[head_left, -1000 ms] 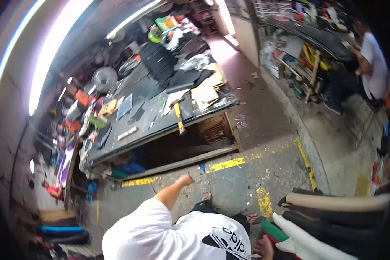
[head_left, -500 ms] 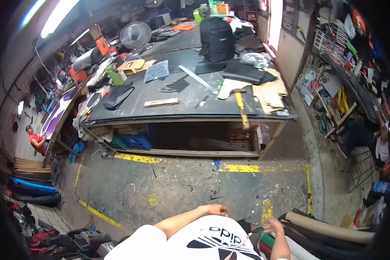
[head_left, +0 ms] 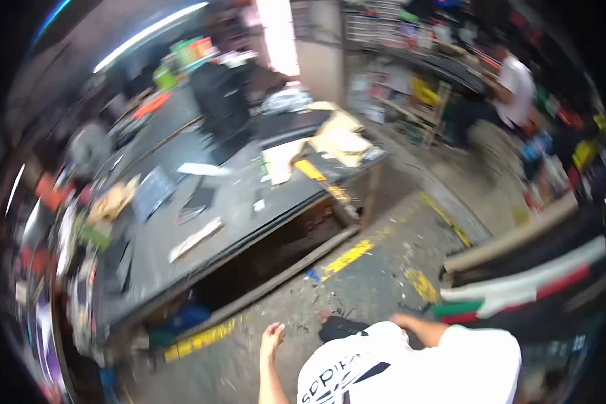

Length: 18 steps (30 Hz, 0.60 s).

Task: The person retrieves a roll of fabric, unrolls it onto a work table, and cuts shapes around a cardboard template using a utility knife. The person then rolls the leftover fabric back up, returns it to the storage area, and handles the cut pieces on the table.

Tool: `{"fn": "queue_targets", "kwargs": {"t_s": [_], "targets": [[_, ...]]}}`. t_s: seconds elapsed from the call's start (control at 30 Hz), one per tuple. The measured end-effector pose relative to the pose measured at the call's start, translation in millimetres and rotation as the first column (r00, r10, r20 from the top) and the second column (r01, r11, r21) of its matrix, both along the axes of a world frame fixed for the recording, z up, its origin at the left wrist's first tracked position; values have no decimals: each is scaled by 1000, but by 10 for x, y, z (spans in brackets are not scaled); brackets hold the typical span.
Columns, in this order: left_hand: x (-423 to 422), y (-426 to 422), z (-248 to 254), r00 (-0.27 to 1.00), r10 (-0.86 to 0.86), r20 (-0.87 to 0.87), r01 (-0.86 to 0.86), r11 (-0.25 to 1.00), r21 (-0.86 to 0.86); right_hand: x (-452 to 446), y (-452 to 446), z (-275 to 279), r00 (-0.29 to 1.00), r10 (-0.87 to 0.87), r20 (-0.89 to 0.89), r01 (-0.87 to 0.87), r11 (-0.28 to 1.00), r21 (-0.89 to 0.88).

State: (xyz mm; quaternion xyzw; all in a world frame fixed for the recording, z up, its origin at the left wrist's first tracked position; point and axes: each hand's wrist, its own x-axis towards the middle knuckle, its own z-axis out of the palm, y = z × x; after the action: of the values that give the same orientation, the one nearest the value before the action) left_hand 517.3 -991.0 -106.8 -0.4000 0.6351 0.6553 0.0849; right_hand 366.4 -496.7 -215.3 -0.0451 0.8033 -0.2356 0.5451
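Observation:
My left hand point(head_left: 271, 337) is raised in front of my body at the lower middle, its fingers loosely bent and nothing visible in them. It is over the floor, apart from the worktable point(head_left: 182, 279). Across the white shirt point(head_left: 411, 367) comes my right forearm, and my right hand point(head_left: 401, 321) is mostly hidden at the shirt's edge, so its fingers do not show. Near that hand lie rolled materials point(head_left: 518, 296) in white, green and red. A dark piece point(head_left: 341, 328) shows just beyond the shirt.
On the worktable are a black backpack point(head_left: 219, 111), a yellow-handled hammer point(head_left: 320, 178), brown paper pieces point(head_left: 340, 138) and a pale strip point(head_left: 196, 240). A person point(head_left: 515, 91) is beside the bench at right. A beige roll point(head_left: 512, 232) juts in from the right.
The view has swung right and tilted, blurring much of it. My left hand has come away from the shirt front; my right hand has moved in against the shirt.

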Motion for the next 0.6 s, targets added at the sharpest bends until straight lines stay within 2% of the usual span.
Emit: {"fn": "queue_targets", "kwargs": {"t_s": [0.03, 0.07, 0.1, 0.13, 0.17, 0.2, 0.27, 0.3, 0.43, 0.47, 0.57, 0.6], "targets": [[-89, -64, 14, 1000, -4, -19, 4, 999, 42, -154, -218, -18, 998, 55, -42, -53, 998, 34], [-180, -112, 15, 999, -8, -38, 11, 997, 82, -401, -92, -670, 958, 207, -196, -256, 928, -272], [-218, -210, 15, 998, 19, -53, -13, 993, 115, -479, -186, -1029, 904, -51, -424, -235, 770, -593], [-199, -354, -48, 999, -50, -17, 52, 993, 105, -553, -493, -717, 950, -289, -116, 214, 876, -432], [-165, -497, -102, 994, -110, 15, 108, 989, 97, -743, -841, -364, 819, -559, 134, 573, 810, -124], [-65, -713, -262, 978, -196, 73, 191, 979, 73, -851, -1065, -94, 802, -580, 141, 596, 793, -127], [179, -1181, -366, 884, -403, 238, 416, 909, -7, -903, -1406, 311, 918, -362, 162, 385, 911, -148], [229, -1350, -318, 792, -512, 334, 556, 829, -47, -893, -1530, 497, 900, -392, 191, 424, 888, -177], [120, -1813, -352, 642, -689, 335, 711, 699, 74, -571, -1564, 1410, 825, -510, 245, 550, 825, -133], [56, -1971, -393, 598, -731, 329, 746, 657, 103, -395, -1501, 1401, 787, -566, 247, 603, 790, -108], [-201, -2341, -508, 442, -847, 295, 840, 506, 196, 340, -1270, 1278, 618, -649, 443, 731, 682, -20], [-304, -2501, -516, 379, -881, 284, 866, 446, 227, 717, -1257, 1198, 559, -702, 441, 780, 626, 8]]}}
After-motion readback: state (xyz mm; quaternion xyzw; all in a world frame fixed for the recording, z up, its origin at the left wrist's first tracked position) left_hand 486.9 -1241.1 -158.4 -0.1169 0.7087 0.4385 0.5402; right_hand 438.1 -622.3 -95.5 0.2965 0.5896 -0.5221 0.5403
